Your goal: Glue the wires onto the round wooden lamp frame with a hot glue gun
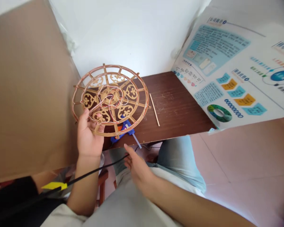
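My left hand (90, 138) grips the lower edge of a round wooden lattice wheel (131, 91), holding it tilted up above the table. Copper-coloured wire runs along the wheel's rim, and thin wires loop around its hub. Below the wheel lies a blue hot glue gun (121, 132), partly hidden by it, with a translucent glue stick (136, 140) jutting from its back. My right hand (137, 165) hangs open below the table edge, holding nothing, its fingers close to a black cable (104, 167).
A thin wooden stick (154, 109) lies on the dark brown table (177, 104). A large cardboard sheet (30, 88) rises at the left, and a printed poster (232, 69) leans at the right. My knees in light blue jeans (180, 157) sit below the table edge.
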`<state>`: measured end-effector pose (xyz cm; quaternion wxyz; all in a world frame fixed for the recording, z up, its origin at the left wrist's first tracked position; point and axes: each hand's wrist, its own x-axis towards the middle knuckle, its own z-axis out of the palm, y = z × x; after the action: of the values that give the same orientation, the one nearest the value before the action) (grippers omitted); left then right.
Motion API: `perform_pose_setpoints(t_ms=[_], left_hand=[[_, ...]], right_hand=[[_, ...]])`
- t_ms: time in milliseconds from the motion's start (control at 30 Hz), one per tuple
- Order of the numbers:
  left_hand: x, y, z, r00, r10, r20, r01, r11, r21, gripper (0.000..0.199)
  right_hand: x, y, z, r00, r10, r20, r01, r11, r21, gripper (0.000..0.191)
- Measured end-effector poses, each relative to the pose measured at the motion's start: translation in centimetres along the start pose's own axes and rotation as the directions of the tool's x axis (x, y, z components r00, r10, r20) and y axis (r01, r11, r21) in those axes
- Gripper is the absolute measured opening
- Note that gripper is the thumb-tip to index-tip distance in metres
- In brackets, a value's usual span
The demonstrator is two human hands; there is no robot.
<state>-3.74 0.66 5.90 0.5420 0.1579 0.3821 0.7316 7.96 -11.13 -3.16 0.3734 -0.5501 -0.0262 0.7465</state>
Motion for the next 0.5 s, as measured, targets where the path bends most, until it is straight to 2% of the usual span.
perform_pose_setpoints(t_ms=[100, 133, 167, 200, 233, 267, 300, 333, 367, 433, 500], left_hand=[[0.6, -0.8, -1.3, 0.999, -0.040, -0.011, 0.040, 0.999, -0.004, 0.007], [0.8, -1.1, -1.8, 0.998, -0.056, -0.025, 0.056, 0.998, -0.006, 0.007], [1.0, -1.3, -2.1, 0.997, -0.065, -0.037, 0.065, 0.998, -0.006, 0.006], [1.2, -1.6, -2.4, 0.996, -0.073, -0.053, 0.073, 0.997, -0.005, 0.006], [1.3, -1.8, -2.6, 0.995, -0.081, -0.067, 0.081, 0.997, -0.003, 0.007], [1.5, -2.0, -2.8, 0.993, -0.087, -0.080, 0.087, 0.996, -0.002, 0.007], [1.6, -2.1, -2.9, 0.991, -0.098, -0.092, 0.098, 0.995, 0.000, 0.008], [1.7, -2.2, -3.0, 0.988, -0.114, -0.101, 0.115, 0.993, 0.001, 0.008], [1.9, -2.3, -3.0, 0.985, -0.135, -0.105, 0.136, 0.991, 0.002, 0.009], [2.2, -2.5, -3.1, 0.977, -0.187, -0.102, 0.188, 0.982, 0.005, 0.012], [2.5, -2.7, -3.1, 0.969, -0.230, -0.090, 0.231, 0.973, 0.001, 0.016]], right_hand=[[-2.2, -0.8, -1.6, 0.998, 0.058, 0.018, -0.058, 0.998, -0.023, 0.043], [-3.2, -1.1, -2.7, 0.993, 0.099, 0.071, -0.094, 0.993, -0.068, 0.040], [-4.2, -1.6, -4.0, 0.961, 0.147, 0.236, -0.094, 0.971, -0.221, 0.042], [-4.9, -2.1, -5.0, 0.914, 0.143, 0.379, 0.009, 0.928, -0.371, 0.045], [-5.4, -2.5, -5.9, 0.893, 0.069, 0.445, 0.165, 0.870, -0.465, 0.048], [-5.6, -3.0, -6.3, 0.906, -0.092, 0.414, 0.302, 0.824, -0.478, 0.044], [-5.4, -3.2, -6.4, 0.918, -0.253, 0.306, 0.371, 0.821, -0.434, 0.036], [-5.0, -3.2, -6.1, 0.938, -0.312, 0.155, 0.347, 0.869, -0.353, 0.034], [-4.3, -3.0, -5.5, 0.955, -0.296, 0.000, 0.287, 0.924, -0.252, 0.038], [-2.8, -2.0, -3.8, 0.967, -0.244, -0.073, 0.224, 0.952, -0.208, 0.045], [-1.2, -0.8, -1.8, 0.968, -0.231, -0.099, 0.213, 0.963, -0.165, 0.048]])
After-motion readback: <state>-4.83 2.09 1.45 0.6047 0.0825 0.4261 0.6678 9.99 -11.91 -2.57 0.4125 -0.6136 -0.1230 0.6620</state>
